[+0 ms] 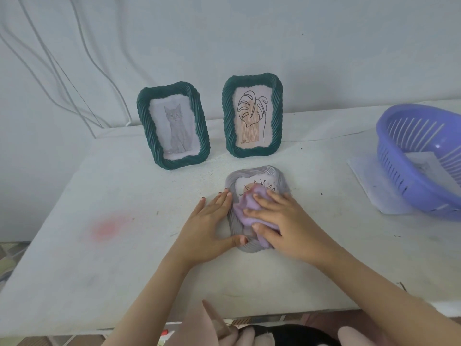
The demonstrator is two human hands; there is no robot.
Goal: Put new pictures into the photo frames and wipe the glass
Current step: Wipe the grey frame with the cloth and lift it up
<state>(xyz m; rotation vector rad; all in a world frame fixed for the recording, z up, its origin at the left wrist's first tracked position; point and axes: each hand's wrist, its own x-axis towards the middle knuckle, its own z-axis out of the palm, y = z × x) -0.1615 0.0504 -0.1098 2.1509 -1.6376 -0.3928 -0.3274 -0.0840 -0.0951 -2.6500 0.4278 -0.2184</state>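
Note:
A grey ribbed photo frame lies flat on the white table, face up, with a line drawing partly showing under its glass. My right hand presses a lilac cloth onto that glass. My left hand rests flat against the frame's left edge, thumb at its near corner. Behind stand two dark green ribbed frames: the left green frame holds a grey cat picture, the right green frame holds a leaf line drawing.
A purple slotted plastic basket sits at the right on a sheet of paper, with paper inside it. White cables hang on the wall at the left. A pink stain marks the table's left part.

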